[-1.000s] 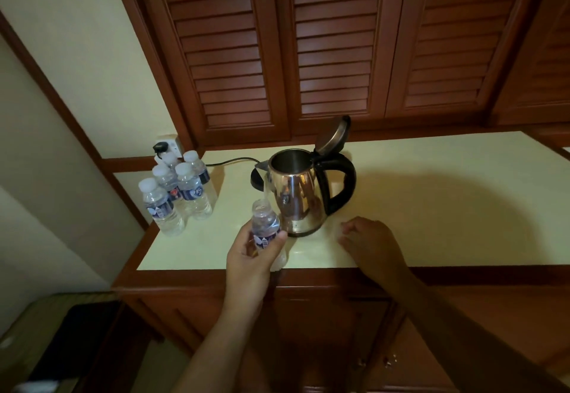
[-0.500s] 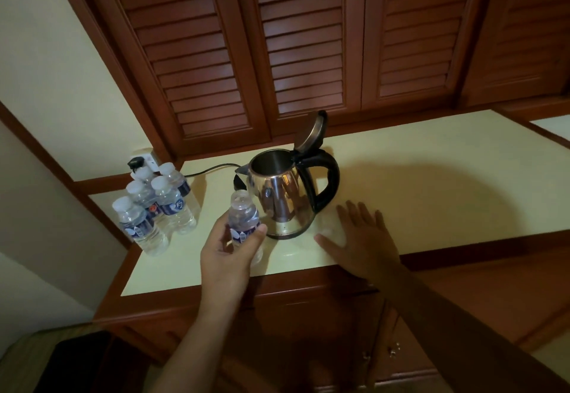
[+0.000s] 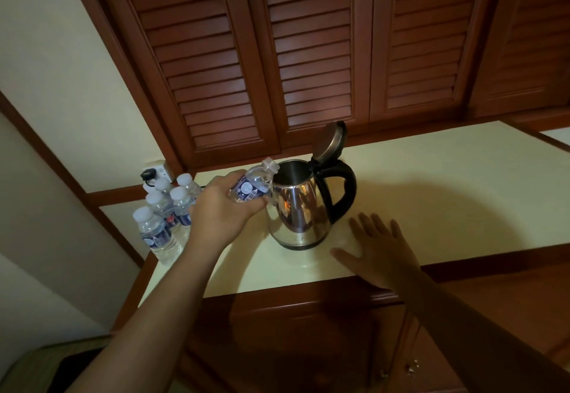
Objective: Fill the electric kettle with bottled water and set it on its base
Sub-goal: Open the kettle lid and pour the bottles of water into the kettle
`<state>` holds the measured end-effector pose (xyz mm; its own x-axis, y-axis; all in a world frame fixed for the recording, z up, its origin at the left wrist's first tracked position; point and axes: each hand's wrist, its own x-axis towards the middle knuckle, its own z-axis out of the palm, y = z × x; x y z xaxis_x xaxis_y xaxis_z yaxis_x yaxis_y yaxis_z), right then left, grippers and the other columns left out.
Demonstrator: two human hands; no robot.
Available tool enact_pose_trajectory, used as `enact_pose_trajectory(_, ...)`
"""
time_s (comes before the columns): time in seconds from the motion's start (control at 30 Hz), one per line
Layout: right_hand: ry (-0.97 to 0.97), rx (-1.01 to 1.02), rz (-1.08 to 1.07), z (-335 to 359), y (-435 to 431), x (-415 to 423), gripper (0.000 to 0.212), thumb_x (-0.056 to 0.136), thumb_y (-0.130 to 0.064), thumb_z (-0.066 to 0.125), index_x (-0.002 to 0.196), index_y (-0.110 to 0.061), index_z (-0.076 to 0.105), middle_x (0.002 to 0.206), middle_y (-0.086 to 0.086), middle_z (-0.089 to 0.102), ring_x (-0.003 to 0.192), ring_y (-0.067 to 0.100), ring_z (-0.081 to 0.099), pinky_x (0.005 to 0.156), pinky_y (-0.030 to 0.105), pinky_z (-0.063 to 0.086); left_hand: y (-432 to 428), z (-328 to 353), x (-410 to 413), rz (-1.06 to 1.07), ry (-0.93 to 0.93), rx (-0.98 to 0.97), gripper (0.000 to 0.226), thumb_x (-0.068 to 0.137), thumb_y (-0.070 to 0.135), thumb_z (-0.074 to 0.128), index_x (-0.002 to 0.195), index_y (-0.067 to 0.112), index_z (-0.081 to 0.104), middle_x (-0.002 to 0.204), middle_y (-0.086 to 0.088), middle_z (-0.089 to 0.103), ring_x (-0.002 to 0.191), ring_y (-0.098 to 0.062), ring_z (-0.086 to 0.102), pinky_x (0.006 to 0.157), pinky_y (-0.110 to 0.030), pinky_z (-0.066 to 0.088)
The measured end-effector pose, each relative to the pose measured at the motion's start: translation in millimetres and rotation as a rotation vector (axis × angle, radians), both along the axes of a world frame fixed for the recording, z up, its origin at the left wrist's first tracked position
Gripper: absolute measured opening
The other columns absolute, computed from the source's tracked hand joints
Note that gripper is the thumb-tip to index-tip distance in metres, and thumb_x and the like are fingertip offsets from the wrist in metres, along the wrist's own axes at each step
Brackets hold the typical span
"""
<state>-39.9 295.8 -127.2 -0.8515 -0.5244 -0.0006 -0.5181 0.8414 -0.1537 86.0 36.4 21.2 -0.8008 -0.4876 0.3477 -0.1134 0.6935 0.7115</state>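
Left hand [image 3: 222, 212] grips a bottle [image 3: 253, 183] tilted toward the kettle [image 3: 296, 210]; right hand [image 3: 381, 252] lies flat, splayed.

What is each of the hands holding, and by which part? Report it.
The left hand grips the water bottle round its labelled middle; the right hand holds nothing, spread open over the countertop.

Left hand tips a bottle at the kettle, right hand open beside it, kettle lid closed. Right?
No: the head view shows the lid standing open. The left hand does tip the bottle at the kettle, right hand open beside it.
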Motion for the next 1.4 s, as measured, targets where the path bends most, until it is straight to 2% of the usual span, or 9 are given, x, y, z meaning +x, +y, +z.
enact_pose_trajectory(0.13,0.005,-0.017,-0.002,0,-1,-1,0.103,0.08,-0.091,0.004,0.161,-0.027,-0.001,0.169,0.001,-0.007,0.155,0.024,-0.01,0.124,0.053,-0.004,-8,14,-12,0.091,-0.128,-0.233,0.076,0.059,0.07,0.07,0.13,0.041,0.066,0.12,0.004,0.065,0.112,-0.028,0.063,0.097,-0.056,0.05)
enact_pose_trajectory(0.27,0.002,-0.029,-0.005,1,-1,-2,0.103,0.08,-0.091,0.005,0.161,-0.027,0.0,0.169,0.0,-0.006,0.155,0.023,-0.009,0.124,0.053,-0.003,-11,23,-19,0.145,-0.196,-0.497,0.063,0.076,0.057,0.079,0.134,0.043,0.063,0.125,0.006,0.063,0.122,-0.028,0.055,0.099,-0.053,0.038)
enact_pose_trajectory(0.47,0.021,-0.068,-0.009,3,-1,-2,0.102,0.081,-0.091,0.01,0.16,-0.027,0.008,0.17,0.0,0.002,0.156,0.024,-0.002,0.125,0.053,0.0,-11,32,-29,0.187,-0.222,-0.746,0.06,0.08,0.057,0.077,0.136,0.045,0.06,0.125,0.004,0.062,0.12,-0.028,0.051,0.092,-0.051,0.033)
enact_pose_trajectory(0.7,0.037,-0.079,-0.016,-1,-1,-1,0.102,0.08,-0.091,0.011,0.16,-0.027,0.012,0.169,0.0,0.007,0.156,0.024,0.001,0.124,0.053,0.002,-11,35,-36,0.192,-0.2,-0.879,0.055,0.077,0.045,0.08,0.129,0.043,0.063,0.12,0.001,0.062,0.116,-0.031,0.05,0.09,-0.052,0.037)
enact_pose_trajectory(0.9,0.033,-0.084,-0.017,0,-1,-4,0.098,0.082,-0.088,0.012,0.159,-0.028,0.014,0.169,-0.001,0.008,0.156,0.023,0.003,0.124,0.052,0.003,-8,39,-41,0.181,-0.21,-0.954,0.056,0.08,0.035,0.079,0.133,0.041,0.062,0.13,0.0,0.06,0.123,-0.031,0.046,0.097,-0.061,0.039)
enact_pose_trajectory(1.1,0.027,-0.08,-0.016,0,-1,-3,0.097,0.084,-0.087,0.011,0.16,-0.028,0.011,0.169,-0.001,0.006,0.156,0.023,0.002,0.125,0.052,0.003,-7,39,-42,0.167,-0.194,-0.998,0.052,0.077,0.021,0.08,0.126,0.034,0.067,0.129,-0.004,0.06,0.126,-0.036,0.046,0.099,-0.066,0.037)
enact_pose_trajectory(1.27,0.03,-0.096,-0.013,1,-1,-1,0.095,0.084,-0.087,0.012,0.159,-0.029,0.015,0.169,0.0,0.009,0.156,0.023,0.002,0.124,0.054,0.002,-6,38,-45,0.156,-0.18,-1.034,0.058,0.076,0.016,0.079,0.129,0.036,0.065,0.132,-0.004,0.059,0.133,-0.036,0.042,0.102,-0.07,0.033)
enact_pose_trajectory(1.4,0.059,-0.16,-0.016,6,-1,5,0.086,0.088,-0.082,0.025,0.156,-0.028,0.027,0.166,-0.001,0.021,0.155,0.02,0.009,0.124,0.053,-0.004,-7,38,-49,0.126,-0.175,-1.079,0.067,0.07,0.01,0.08,0.132,0.033,0.065,0.134,-0.007,0.058,0.14,-0.039,0.038,0.103,-0.074,0.031)
